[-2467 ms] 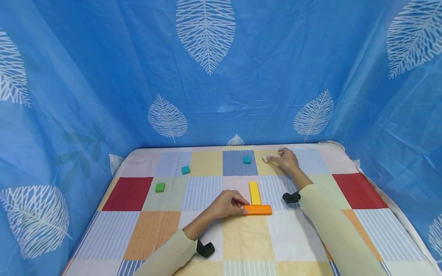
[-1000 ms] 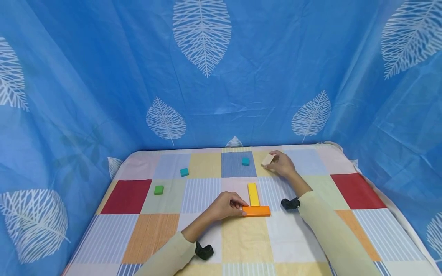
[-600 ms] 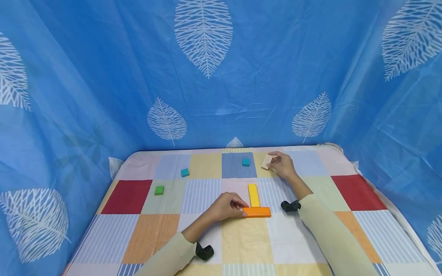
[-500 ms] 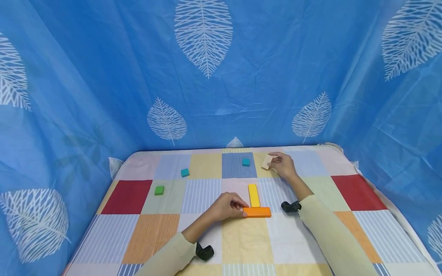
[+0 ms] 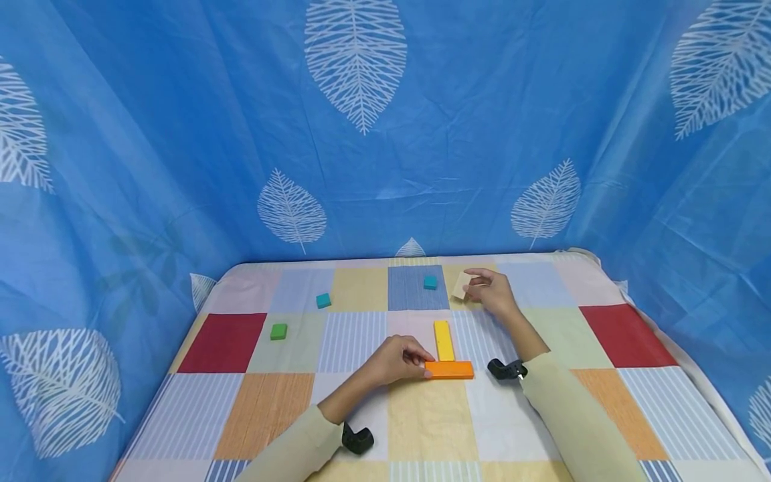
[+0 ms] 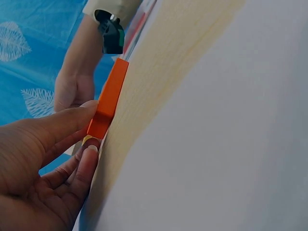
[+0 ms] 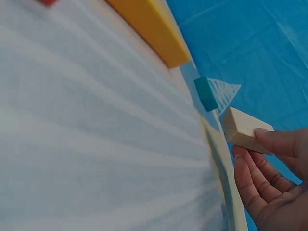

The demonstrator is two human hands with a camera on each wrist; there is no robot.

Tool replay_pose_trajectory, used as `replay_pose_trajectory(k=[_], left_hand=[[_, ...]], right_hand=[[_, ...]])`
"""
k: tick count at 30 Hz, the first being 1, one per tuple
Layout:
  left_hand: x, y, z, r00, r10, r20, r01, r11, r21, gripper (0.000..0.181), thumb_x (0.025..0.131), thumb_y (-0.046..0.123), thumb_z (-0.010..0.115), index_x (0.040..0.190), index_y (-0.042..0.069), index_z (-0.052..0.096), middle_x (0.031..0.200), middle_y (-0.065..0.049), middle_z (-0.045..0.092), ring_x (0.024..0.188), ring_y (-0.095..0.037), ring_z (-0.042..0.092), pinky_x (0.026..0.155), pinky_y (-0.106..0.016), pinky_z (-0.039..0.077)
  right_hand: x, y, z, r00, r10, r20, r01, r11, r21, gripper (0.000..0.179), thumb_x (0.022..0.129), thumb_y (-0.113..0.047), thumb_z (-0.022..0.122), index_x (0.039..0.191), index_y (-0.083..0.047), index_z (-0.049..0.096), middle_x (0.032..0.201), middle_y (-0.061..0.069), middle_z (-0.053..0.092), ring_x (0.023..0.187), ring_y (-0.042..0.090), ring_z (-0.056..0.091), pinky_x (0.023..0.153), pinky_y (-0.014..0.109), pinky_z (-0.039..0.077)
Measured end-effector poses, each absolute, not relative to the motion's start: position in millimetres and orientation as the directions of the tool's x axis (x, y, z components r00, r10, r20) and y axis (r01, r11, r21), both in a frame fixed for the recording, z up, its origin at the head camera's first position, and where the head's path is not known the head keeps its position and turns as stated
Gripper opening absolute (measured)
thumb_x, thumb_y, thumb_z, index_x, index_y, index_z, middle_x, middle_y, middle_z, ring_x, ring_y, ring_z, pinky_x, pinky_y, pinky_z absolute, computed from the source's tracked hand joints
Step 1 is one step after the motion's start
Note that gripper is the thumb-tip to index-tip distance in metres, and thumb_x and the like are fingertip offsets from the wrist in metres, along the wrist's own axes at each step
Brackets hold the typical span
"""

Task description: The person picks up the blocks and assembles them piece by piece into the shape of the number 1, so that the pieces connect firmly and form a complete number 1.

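Observation:
My left hand pinches the left end of a long orange block lying crosswise on the patchwork cloth. In the left wrist view, thumb and fingertips grip that end of the orange block. A yellow block stretches away from the middle of its far side, making a T shape. Farther back and to the right, my right hand holds a plain wooden block between thumb and fingers. The right wrist view shows this wooden block tilted in the fingertips, close over the cloth.
Near the back lie two teal blocks, one left of the right hand and another farther left. A green block sits at the left. Blue leaf-print curtains enclose the back and sides of the cloth-covered surface.
My right hand has picked up the wooden block from the cloth, turned it more upright and brought it slightly toward me and left. The left hand keeps its grip on the orange block.

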State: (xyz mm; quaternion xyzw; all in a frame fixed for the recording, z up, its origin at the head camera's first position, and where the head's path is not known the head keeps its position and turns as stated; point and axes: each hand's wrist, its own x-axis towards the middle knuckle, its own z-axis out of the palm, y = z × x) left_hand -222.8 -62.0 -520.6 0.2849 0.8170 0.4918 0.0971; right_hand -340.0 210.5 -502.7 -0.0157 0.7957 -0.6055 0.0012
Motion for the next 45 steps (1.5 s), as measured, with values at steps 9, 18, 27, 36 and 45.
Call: replay_pose_trajectory(k=[9, 18, 27, 36, 45], left_hand=[[-222, -61, -517, -0.816, 0.565, 0.122, 0.377, 0.361, 0.853, 0.019, 0.079, 0.008, 0.088, 0.098, 0.007, 0.082, 0.085, -0.004, 0.071, 0.071, -0.002, 0.056, 0.064, -0.018, 0.049], [-224, -61, -517, -0.82, 0.559, 0.123, 0.377, 0.367, 0.85, 0.019, 0.079, 0.009, 0.088, 0.097, 0.007, 0.082, 0.082, -0.002, 0.069, 0.07, -0.002, 0.056, 0.064, -0.018, 0.049], [-224, -65, -521, -0.816, 0.562, 0.134, 0.388, 0.361, 0.848, 0.02, 0.079, 0.01, 0.088, 0.097, 0.008, 0.082, 0.081, -0.002, 0.069, 0.069, -0.001, 0.057, 0.064, -0.018, 0.049], [-225, -62, -520, -0.821, 0.557, 0.125, 0.376, 0.364, 0.852, 0.019, 0.079, 0.01, 0.088, 0.097, 0.008, 0.082, 0.082, -0.002, 0.07, 0.071, -0.003, 0.057, 0.065, -0.019, 0.05], [-224, -62, -520, -0.825, 0.554, 0.115, 0.366, 0.368, 0.855, 0.018, 0.08, 0.01, 0.088, 0.097, 0.008, 0.082, 0.082, -0.004, 0.07, 0.07, -0.004, 0.056, 0.064, -0.018, 0.048]], right_hand=[[-329, 201, -497, -0.997, -0.076, 0.015, -0.032, 0.223, -0.974, 0.047, 0.092, -0.004, 0.074, 0.136, 0.003, 0.06, 0.105, 0.018, 0.063, 0.08, 0.012, 0.071, 0.076, 0.033, 0.06], [-323, 190, -495, -0.994, -0.108, 0.026, -0.048, 0.205, -0.978, 0.046, 0.091, -0.003, 0.074, 0.135, 0.002, 0.062, 0.105, 0.019, 0.065, 0.08, 0.015, 0.072, 0.079, 0.039, 0.06], [-316, 179, -494, -0.984, -0.175, 0.02, -0.056, 0.204, -0.977, 0.045, 0.092, -0.001, 0.072, 0.135, 0.006, 0.06, 0.11, 0.03, 0.065, 0.085, 0.023, 0.073, 0.081, 0.043, 0.059], [-321, 181, -506, -0.983, -0.183, -0.004, -0.047, 0.272, -0.961, 0.042, 0.09, -0.007, 0.076, 0.131, -0.002, 0.067, 0.108, 0.02, 0.068, 0.081, 0.02, 0.069, 0.074, 0.036, 0.06], [-319, 179, -511, -0.978, -0.209, -0.012, -0.051, 0.293, -0.955, 0.04, 0.092, -0.006, 0.074, 0.131, -0.002, 0.067, 0.107, 0.02, 0.064, 0.081, 0.024, 0.069, 0.075, 0.035, 0.06]])
